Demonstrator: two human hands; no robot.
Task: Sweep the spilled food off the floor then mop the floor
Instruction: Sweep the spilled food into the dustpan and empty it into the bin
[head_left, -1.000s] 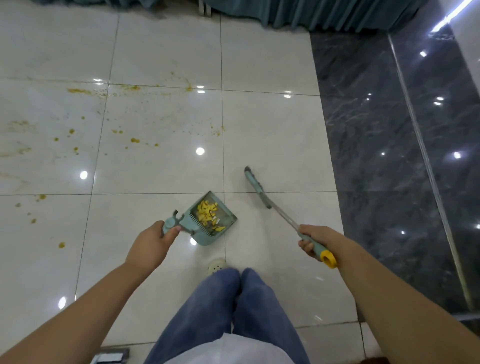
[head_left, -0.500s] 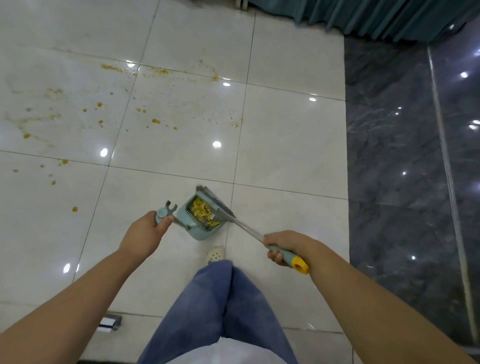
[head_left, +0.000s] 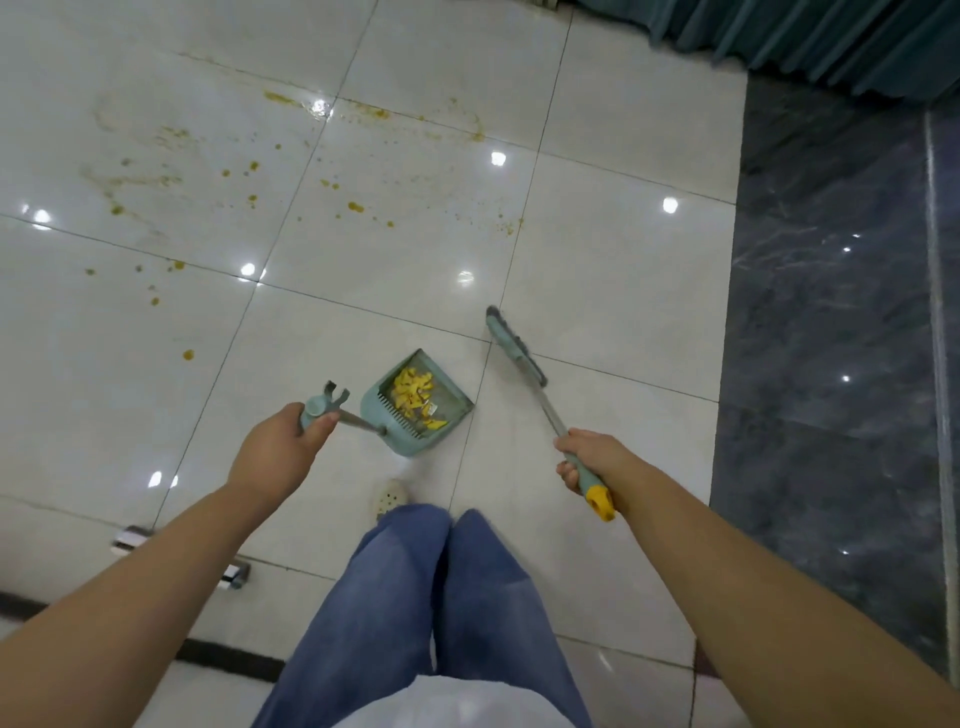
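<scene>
Glossy white tile floor (head_left: 623, 270) with light spots (head_left: 670, 205), dark marble strip (head_left: 821, 322) at right, teal curtain (head_left: 810, 41) beyond.

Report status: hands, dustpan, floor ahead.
Left hand grips dustpan by handle, right hand grips broom. Yellow food scraps in dustpan. Orange splatter on tiles ahead, not yet mopped.

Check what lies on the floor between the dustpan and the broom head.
In the head view, only bare white tile crossed by a grout line separates the dustpan from the broom head.
</scene>
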